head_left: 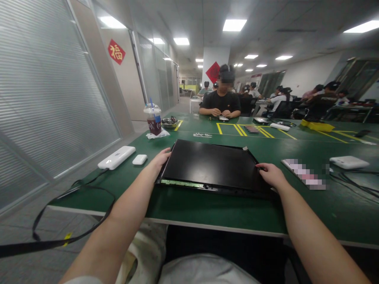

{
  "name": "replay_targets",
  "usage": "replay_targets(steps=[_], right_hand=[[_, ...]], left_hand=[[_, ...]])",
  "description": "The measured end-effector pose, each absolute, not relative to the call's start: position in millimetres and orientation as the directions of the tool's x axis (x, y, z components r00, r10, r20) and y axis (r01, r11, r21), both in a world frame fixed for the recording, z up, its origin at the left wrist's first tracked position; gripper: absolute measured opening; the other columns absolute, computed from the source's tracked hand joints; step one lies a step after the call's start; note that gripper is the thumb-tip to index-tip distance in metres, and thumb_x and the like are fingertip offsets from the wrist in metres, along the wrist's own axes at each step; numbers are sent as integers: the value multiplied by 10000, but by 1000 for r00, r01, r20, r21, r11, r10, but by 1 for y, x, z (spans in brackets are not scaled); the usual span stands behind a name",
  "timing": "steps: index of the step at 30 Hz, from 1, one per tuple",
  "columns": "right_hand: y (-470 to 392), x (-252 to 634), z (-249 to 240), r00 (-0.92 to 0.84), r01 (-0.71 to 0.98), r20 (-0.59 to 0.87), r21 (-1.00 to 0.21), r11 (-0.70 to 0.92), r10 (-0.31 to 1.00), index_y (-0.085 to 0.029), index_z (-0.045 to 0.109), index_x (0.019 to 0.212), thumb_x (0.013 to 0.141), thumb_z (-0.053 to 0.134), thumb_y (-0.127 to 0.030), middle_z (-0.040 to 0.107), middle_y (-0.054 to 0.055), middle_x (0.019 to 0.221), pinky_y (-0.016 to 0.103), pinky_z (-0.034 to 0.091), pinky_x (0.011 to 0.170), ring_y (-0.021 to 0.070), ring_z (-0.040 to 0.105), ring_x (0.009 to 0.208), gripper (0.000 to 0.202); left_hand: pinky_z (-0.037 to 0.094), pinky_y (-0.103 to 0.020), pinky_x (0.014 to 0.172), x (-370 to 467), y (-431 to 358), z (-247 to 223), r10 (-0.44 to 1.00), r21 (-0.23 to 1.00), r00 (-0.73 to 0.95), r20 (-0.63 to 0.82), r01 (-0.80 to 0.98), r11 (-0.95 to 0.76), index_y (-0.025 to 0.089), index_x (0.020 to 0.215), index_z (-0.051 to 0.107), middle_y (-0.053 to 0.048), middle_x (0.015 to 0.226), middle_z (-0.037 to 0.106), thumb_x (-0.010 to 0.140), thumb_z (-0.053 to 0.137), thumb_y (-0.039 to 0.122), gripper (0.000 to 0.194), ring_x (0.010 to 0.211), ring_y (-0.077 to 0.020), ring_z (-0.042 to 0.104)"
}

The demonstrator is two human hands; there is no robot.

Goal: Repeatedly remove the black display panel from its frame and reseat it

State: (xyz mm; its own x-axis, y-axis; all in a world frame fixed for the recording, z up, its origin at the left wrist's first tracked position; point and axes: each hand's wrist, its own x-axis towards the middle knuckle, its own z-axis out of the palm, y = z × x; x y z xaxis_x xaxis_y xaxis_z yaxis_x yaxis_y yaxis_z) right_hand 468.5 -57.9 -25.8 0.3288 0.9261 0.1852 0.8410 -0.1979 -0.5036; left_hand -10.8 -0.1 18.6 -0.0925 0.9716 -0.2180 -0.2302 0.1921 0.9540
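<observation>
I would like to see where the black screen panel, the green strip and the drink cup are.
Black screen panel (211,163): head view, on the middle of its dark face.
Green strip (182,184): head view, midway along its visible length.
Drink cup (154,121): head view, on its side wall.

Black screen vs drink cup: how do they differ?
The black screen is wide and flat; the drink cup is tall and upright. The left hand and right hand hold the screen's sides; no hand touches the cup. The screen's face is black; the cup is clear with lettering. Both are at the green table.
</observation>
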Motion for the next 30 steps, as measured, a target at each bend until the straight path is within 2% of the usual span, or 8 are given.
replay_targets(steps=[3, 8, 12, 15, 17, 19, 23, 30], right_hand=[[-57, 467, -27, 295, 865, 228, -476, -158, 928, -207, 804, 1050, 803, 610, -323, 770, 122, 1034, 400, 544, 881, 283, 707, 978, 334], [-55, 468, -32, 259, 885, 254, -450, -123, 932, -191, 783, 1092, 832, 600, -493, 756, 149, 1105, 455, 552, 901, 308, 701, 1009, 439], [-54, 470, -34, 237, 896, 250, -429, -112, 939, -192, 792, 1054, 844, 584, -467, 760, 143, 1079, 457, 542, 927, 311, 696, 1029, 404], [-54, 470, -34, 234, 899, 247, -423, -112, 940, -185, 790, 1072, 844, 584, -423, 758, 142, 1094, 454, 536, 942, 306, 692, 1036, 389], [-54, 470, -34, 235, 898, 246, -425, -113, 940, -192, 791, 1068, 835, 598, -400, 756, 138, 1105, 451, 534, 947, 300, 691, 1035, 368], [-54, 470, -34, 240, 896, 243, -429, -118, 940, -199, 794, 1060, 824, 617, -391, 753, 136, 1111, 450, 534, 949, 296, 689, 1035, 352], [-55, 470, -33, 256, 887, 237, -444, -130, 937, -200, 794, 1066, 813, 642, -386, 746, 135, 1112, 450, 529, 957, 298, 681, 1047, 349], [-56, 468, -31, 280, 858, 228, -496, -136, 932, -215, 795, 1035, 793, 677, -353, 747, 116, 1100, 434, 518, 991, 296, 676, 1082, 303]], left_hand=[[530, -272, 449, -10, -4, 20, 966, 963, -118, -231, -170, 210, 201, 1402, 570, 19, 592, 709, 709, 868, 155, 756, 413, -174, 630], [523, -262, 470, -5, -12, 19, 969, 975, -126, -212, -90, 201, 145, 1050, 750, -15, 569, 701, 732, 878, 308, 380, 446, -171, 639], [527, -297, 485, -3, -12, 18, 967, 976, -133, -217, -25, 216, 140, 845, 756, -26, 523, 676, 738, 853, 396, 294, 434, -192, 627], [520, -314, 485, -4, -10, 19, 966, 976, -151, -208, 37, 216, 150, 768, 734, -34, 501, 656, 781, 786, 484, 338, 432, -204, 617], [516, -314, 492, -4, -10, 20, 970, 975, -159, -185, 96, 201, 160, 725, 720, -46, 520, 665, 758, 785, 539, 386, 466, -217, 635], [507, -298, 505, -4, -12, 19, 976, 971, -161, -143, 166, 170, 171, 701, 707, -44, 555, 681, 669, 856, 527, 387, 521, -222, 656], [477, -274, 515, -3, -17, 18, 986, 950, -159, -57, 295, 103, 192, 709, 684, -27, 617, 703, 499, 961, 371, 390, 585, -220, 662], [490, -301, 600, -5, -17, 20, 984, 925, -178, 31, 378, 39, 200, 739, 679, -42, 684, 709, 509, 950, 365, 392, 741, -275, 698]])
